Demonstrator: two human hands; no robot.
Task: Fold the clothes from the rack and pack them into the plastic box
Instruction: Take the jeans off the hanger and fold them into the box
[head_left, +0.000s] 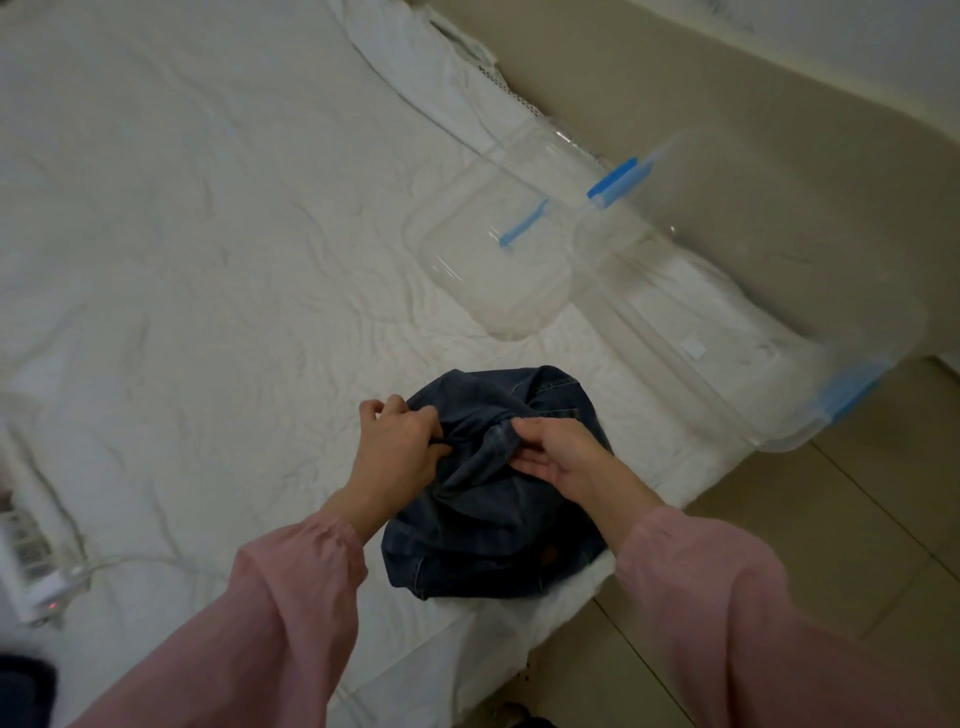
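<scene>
A bunched pair of dark blue jeans (488, 525) lies on the white bed sheet (208, 260) near the bed's front edge. My left hand (400, 441) pinches a fold of denim at the top left of the bundle. Gripping the same fold from the right is my right hand (556, 457). Both arms wear pink sleeves. The clear plastic box (753, 332) with blue latches stands on the bed's right edge, beyond the jeans. Its clear lid (488, 260) lies flat on the sheet just left of the box.
A beige wall panel (727, 130) runs behind the box. Tiled floor (857, 519) lies to the right of the bed. A white device with a cable (36, 566) sits at the left edge of the bed. A dark object (26, 686) shows at the bottom left corner.
</scene>
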